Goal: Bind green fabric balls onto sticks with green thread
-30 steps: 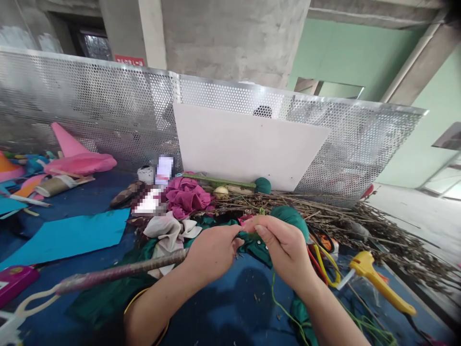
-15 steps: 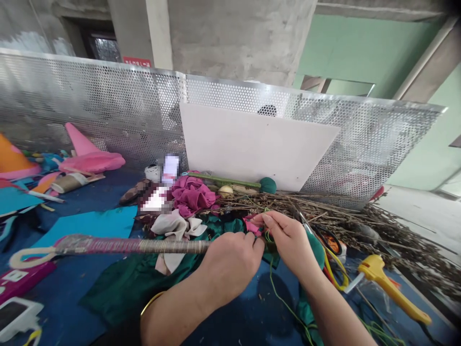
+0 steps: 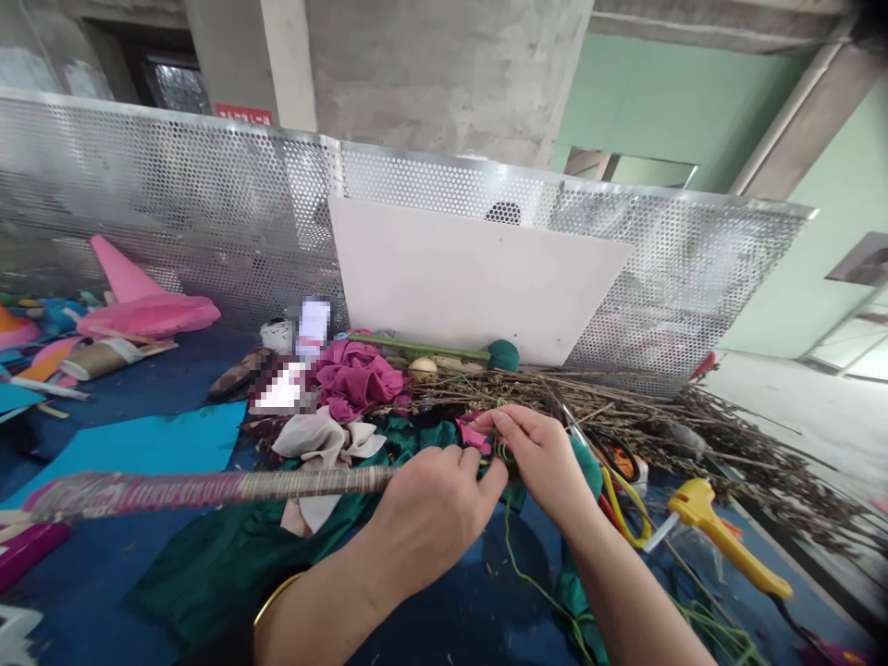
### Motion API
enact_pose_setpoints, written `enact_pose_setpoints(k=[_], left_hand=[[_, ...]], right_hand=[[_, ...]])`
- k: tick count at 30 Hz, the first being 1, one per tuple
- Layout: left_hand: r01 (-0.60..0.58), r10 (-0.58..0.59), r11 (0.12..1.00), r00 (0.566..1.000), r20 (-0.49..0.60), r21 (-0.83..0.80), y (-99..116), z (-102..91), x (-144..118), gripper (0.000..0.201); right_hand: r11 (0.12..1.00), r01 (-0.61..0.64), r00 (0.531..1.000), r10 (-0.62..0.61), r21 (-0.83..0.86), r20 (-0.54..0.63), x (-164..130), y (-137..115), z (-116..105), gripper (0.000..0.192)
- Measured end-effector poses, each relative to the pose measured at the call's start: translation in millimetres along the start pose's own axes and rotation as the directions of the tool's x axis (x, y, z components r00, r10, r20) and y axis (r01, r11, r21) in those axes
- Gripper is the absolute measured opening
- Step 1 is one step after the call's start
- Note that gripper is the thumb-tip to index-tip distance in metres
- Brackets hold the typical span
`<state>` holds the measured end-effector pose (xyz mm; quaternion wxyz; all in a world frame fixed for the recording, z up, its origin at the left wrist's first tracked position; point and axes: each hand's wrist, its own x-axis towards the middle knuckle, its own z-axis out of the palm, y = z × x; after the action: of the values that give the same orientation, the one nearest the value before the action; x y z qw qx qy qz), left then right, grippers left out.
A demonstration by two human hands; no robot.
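Gripping the wrapped stick (image 3: 208,486) in our left hand (image 3: 434,509), we are keeping it level above the table (image 3: 125,564), its long end running out to the left over the green cloth (image 3: 208,564). Our left fingers are closed around the stick's near end. Our right hand (image 3: 548,462) is pinching a small pink piece (image 3: 472,433) against that end, thumb and forefinger pressed together, with green thread (image 3: 534,583) trailing down from the pinch toward our right forearm.

To do this binding well, we judge that we should be holding the stick steady and letting the right hand alone do the winding, keeping the thread taut so each turn is lying snug beside the one before. The pink piece looks light and floppy, so we are probably needing a firm pinch until a few turns are holding it. The loose thread below could be snagging on the twigs (image 3: 659,425) just behind our hands, so we should be keeping it clear of them.

We are working over a blue table crowded with scraps: magenta cloth (image 3: 357,379), a cream rag (image 3: 319,439), a cyan sheet (image 3: 139,444), a pink cone (image 3: 131,296) far left, a yellow glue gun (image 3: 721,536) at the right, well apart from our hands. A perforated metal screen (image 3: 173,222) is standing along the back edge with a white board (image 3: 472,287) leaning on it. Behind it we are seeing a bare concrete pillar and pale green walls.
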<state>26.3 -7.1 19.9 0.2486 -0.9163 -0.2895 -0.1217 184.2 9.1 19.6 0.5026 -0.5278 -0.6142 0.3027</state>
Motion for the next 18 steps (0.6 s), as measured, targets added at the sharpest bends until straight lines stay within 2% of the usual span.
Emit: enact_pose_setpoints(k=[5, 8, 10, 14, 16, 18], left_hand=[[0.038, -0.028, 0.992, 0.996, 0.085, -0.116, -11.3, 0.8, -0.7, 0.03], [0.131, -0.091, 0.957, 0.983, 0.162, -0.257, -22.3, 0.8, -2.5, 0.034], [0.215, -0.151, 0.913, 0.968, 0.202, -0.348, -30.3, -0.3, -3.8, 0.032], [0.346, -0.254, 0.776, 0.937, 0.241, -0.527, -46.6, -7.1, -6.6, 0.03], [0.408, -0.294, 0.675, 0.913, 0.283, -0.615, -53.6, -12.7, -8.0, 0.03], [0.479, -0.3, 0.56, 0.878, 0.374, -0.676, -58.6, -18.4, -9.0, 0.029]], right_hand=[[0.974, -0.074, 0.997, 0.07, 0.213, 0.026, -1.0, -6.5, -5.8, 0.028], [0.904, -0.172, 0.985, 0.167, 0.391, 0.048, -5.3, -16.7, -25.6, 0.032], [0.868, -0.19, 0.979, 0.201, 0.459, 0.025, -6.7, -21.2, -45.2, 0.033], [0.886, -0.14, 0.97, 0.212, 0.442, -0.118, 0.9, -11.1, -82.8, 0.032], [0.891, -0.129, 0.957, 0.226, 0.434, -0.179, 9.2, 3.2, -92.6, 0.031], [0.907, -0.127, 0.95, 0.228, 0.402, -0.215, 17.8, 18.7, -94.1, 0.03]])
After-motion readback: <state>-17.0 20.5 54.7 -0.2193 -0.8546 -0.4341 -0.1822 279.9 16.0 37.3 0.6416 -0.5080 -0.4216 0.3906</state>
